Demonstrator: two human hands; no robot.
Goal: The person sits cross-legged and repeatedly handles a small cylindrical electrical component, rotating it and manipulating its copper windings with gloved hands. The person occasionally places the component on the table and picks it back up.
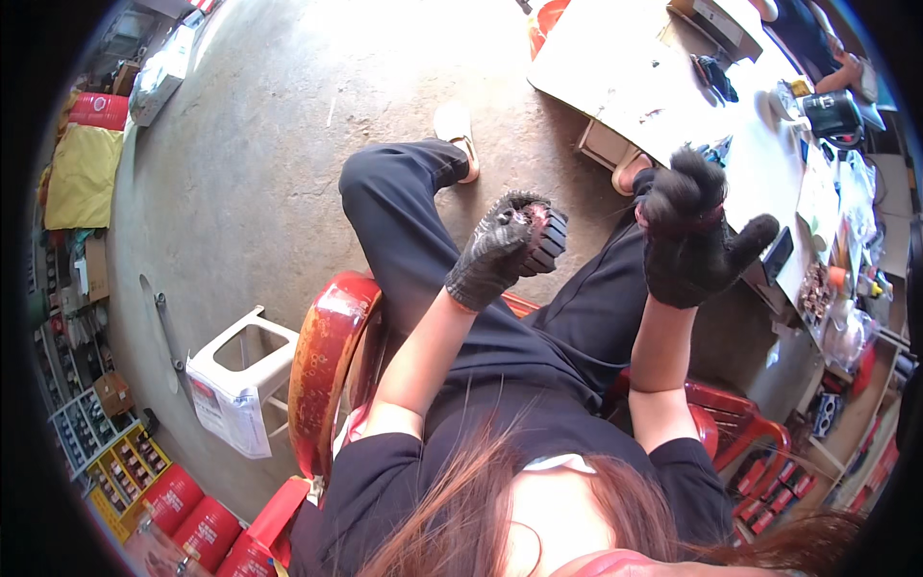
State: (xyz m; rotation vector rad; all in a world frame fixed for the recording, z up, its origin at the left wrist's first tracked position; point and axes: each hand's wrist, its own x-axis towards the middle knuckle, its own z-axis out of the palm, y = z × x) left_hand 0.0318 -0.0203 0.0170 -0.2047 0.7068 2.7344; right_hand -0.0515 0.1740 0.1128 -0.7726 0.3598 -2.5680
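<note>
Dark knit gloves cover both my hands, which are raised over my lap. My left hand [488, 252] is closed around a black, ribbed round part [546, 242] with reddish-brown material at its middle. The exact kind of that part cannot be made out. To the right, my right hand [694, 236] is apart from it, near the table edge. Its thumb sticks out sideways and its fingers point away, smeared by motion, with nothing visible held in them. Reddish marks show along the glove's finger bases.
A white-topped table [615, 82] stands ahead on the right, with a black kettle-like pot [833, 117] and a copper-coloured heap [815, 290]. Another person [817, 43] is at its far side. A white plastic stool [245, 351] and stocked shelves [82, 423] stand left. My red chair [332, 370] surrounds me.
</note>
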